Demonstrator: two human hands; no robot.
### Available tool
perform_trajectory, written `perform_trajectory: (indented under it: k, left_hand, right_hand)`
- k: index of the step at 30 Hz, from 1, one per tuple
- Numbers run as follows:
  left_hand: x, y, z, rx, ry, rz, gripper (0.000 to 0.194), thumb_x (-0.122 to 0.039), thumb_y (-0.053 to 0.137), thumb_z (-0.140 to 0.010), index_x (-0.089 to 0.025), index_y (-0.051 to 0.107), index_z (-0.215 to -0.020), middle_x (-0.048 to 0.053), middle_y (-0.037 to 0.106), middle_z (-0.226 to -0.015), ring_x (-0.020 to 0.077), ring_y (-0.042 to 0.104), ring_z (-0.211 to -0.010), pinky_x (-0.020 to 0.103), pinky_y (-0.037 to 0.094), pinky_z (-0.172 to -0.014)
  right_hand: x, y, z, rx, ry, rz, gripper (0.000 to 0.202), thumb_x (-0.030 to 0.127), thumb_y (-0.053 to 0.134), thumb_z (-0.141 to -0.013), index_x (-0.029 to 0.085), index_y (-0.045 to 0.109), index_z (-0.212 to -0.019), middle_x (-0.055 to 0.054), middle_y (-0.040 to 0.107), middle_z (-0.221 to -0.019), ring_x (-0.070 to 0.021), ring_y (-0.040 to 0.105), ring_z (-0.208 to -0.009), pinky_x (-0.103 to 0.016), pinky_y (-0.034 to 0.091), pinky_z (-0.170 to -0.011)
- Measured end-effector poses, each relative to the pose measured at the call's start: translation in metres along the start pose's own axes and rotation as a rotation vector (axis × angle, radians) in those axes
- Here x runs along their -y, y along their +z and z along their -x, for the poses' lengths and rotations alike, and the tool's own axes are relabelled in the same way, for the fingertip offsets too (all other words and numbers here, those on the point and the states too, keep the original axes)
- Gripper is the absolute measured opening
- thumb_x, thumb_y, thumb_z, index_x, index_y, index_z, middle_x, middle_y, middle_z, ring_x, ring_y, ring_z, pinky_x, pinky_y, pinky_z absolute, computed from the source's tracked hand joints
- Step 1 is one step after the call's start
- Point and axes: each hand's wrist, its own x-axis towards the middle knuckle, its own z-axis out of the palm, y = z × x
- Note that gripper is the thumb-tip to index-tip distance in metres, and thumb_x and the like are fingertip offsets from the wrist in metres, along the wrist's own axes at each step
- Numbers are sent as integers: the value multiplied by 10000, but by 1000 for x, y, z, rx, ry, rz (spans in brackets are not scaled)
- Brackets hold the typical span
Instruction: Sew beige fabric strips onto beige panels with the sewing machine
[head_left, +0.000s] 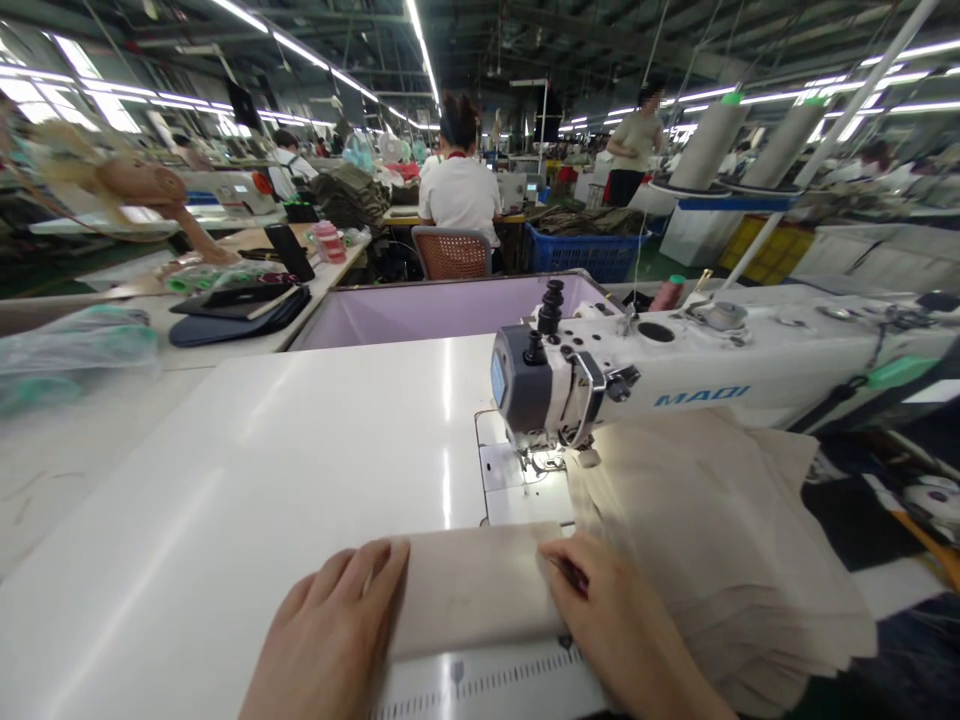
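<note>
While the ruler markings (480,680) run along the near edge of the white desk (337,450), a folded beige cloth (472,590) lies flat just beyond them, between the person's two hands. The left hand (330,620) rests at its left end, fingers close together; whether this grip pinches the fabric or only presses on it, I cannot tell. The right hand (607,600) has its grip closed, fingers curled and thumb tucked in, on the right end.

Beyond the cloth, near its far edge, is the lit presser foot (544,462) of a white sewing machine (675,360), whose arm reaches in from the right. Under that arm and to the right of the right hand spreads a heap of beige fabric (712,530), its layers fanned at the near edge.

Behind the desk is a lilac-lined bin (420,310); to its left, a dark pouch (240,325) lies near a pink cup (328,240). Two grey thread cones (705,140) stand above the machine. Farther off, a person in a white top (457,195) sits, back turned, beside a blue basket (585,250) loaded with dark fabric, under rows of strip lights (424,45).
</note>
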Motion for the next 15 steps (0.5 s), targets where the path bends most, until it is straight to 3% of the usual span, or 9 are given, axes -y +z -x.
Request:
perform_trajectory:
  k: [3, 6, 9, 12, 15]
  left_hand:
    - [-5, -3, -13, -8, 22, -16, 423, -130, 438, -911, -254, 679, -1235, 83, 704, -1227, 298, 637, -1111, 425, 528, -897]
    - [-11, -4, -41, 16, 11, 7, 304, -279, 455, -985, -175, 689, -1149, 133, 702, -1191, 302, 645, -1081, 424, 529, -906]
    - [-16, -3, -79, 48, 29, 46, 393, -441, 533, -980, -150, 638, -1223, 176, 657, -1292, 346, 618, -1191, 484, 499, -984]
    - [-20, 3, -120, 70, 64, 101, 529, -476, 540, -982, -142, 526, -1393, 214, 518, -1483, 355, 455, -1407, 535, 383, -1128]
    - [-21, 11, -157, 122, 201, 179, 573, -476, 498, -1004, -177, 424, -1487, 180, 405, -1582, 341, 349, -1477, 592, 260, -1189]
  right_hand:
    - [-1, -8, 0, 27, -161, 161, 283, 42, 558, -806, 214, 724, -959, -74, 684, -1036, -220, 683, -844, -318, 528, -715]
    - [-8, -12, -1, 53, -320, 239, 389, -27, 551, -745, 208, 704, -1014, -95, 647, -1280, -242, 684, -995, -334, 547, -801]
    - [-14, -8, -4, 40, -398, 274, 378, -10, 535, -790, 204, 685, -1062, -88, 679, -1237, -243, 681, -1014, -335, 552, -823]
    - [-16, -1, -7, -6, -416, 270, 338, 14, 516, -840, 211, 672, -1066, -70, 702, -1143, -222, 682, -976, -306, 547, -803]
    - [-16, 2, -9, -57, -397, 266, 347, 18, 524, -848, 226, 669, -1086, -68, 685, -1202, -218, 686, -974, -304, 543, -793]
